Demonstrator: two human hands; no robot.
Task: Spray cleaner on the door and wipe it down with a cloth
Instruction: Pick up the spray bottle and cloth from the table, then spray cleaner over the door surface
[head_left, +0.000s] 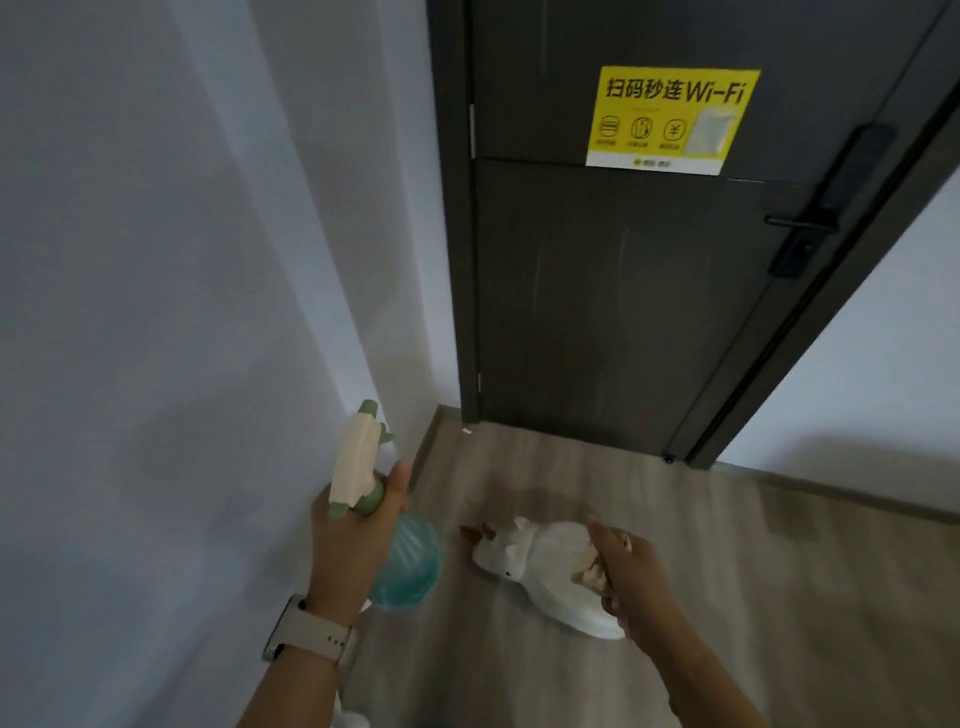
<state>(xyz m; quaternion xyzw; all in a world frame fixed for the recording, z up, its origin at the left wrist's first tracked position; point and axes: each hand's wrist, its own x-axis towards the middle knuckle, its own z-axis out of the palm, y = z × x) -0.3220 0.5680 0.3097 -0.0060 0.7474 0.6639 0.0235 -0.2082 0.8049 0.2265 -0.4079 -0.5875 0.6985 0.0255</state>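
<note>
A dark grey door (613, 291) stands shut ahead, with a yellow Wi-Fi sticker (670, 119) on its upper panel and a black lever handle (802, 222) at its right edge. My left hand (353, 540) grips a spray bottle (405, 566) by the neck; the bottle has a teal body and a cream and green head pointing up and forward. My right hand (631, 577) holds a bunched white cloth (540, 561) at waist height, short of the door.
A white wall (171, 291) runs close along the left. Another white wall (862, 374) lies to the right of the door frame. Grey wood-look floor (571, 478) stretches between me and the door. A pale watch (311, 631) sits on my left wrist.
</note>
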